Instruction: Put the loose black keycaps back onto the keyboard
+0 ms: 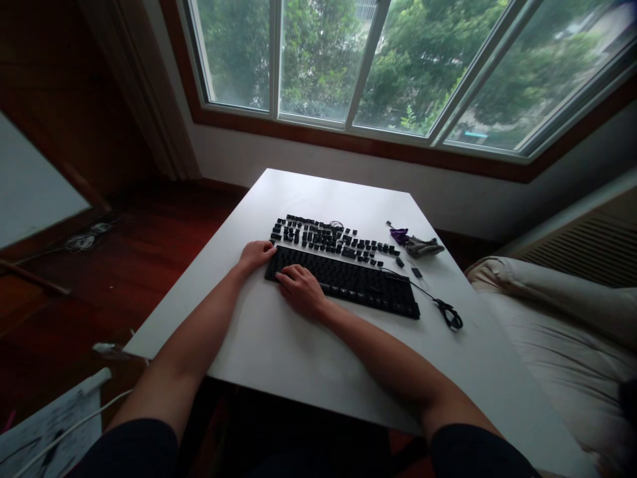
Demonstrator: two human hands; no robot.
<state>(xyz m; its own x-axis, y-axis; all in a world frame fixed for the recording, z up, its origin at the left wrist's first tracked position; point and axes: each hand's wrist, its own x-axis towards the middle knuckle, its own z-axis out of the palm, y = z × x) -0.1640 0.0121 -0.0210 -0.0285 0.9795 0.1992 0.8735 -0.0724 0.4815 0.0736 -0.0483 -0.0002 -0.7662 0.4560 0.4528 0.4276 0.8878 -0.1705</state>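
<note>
Looking down in the head view, we see the black keyboard (348, 282) lying on the white table (249, 358), a little askew, with many loose keys (348, 252) spread just behind its far edge. The left hand (257, 253) is at the far left corner of the keyboard with fingers bent, and the right hand (302, 290) rests over its left part, toward the front. The two hands are near each other but apart, and I cannot tell if either one pinches a key. For good work at this end, I think the left hand should hold the keyboard against sliding, while the right fingertips press straight and gently, one key at a time. A wide sweep toward the back could mix the loose keys, so it is better avoided. Open room lies in front of the keyboard, up to the near table edge, and also on its left. On the right, the coiled cable (442, 305) and, farther back, the grey cloth (423, 247) leave less space.
</note>
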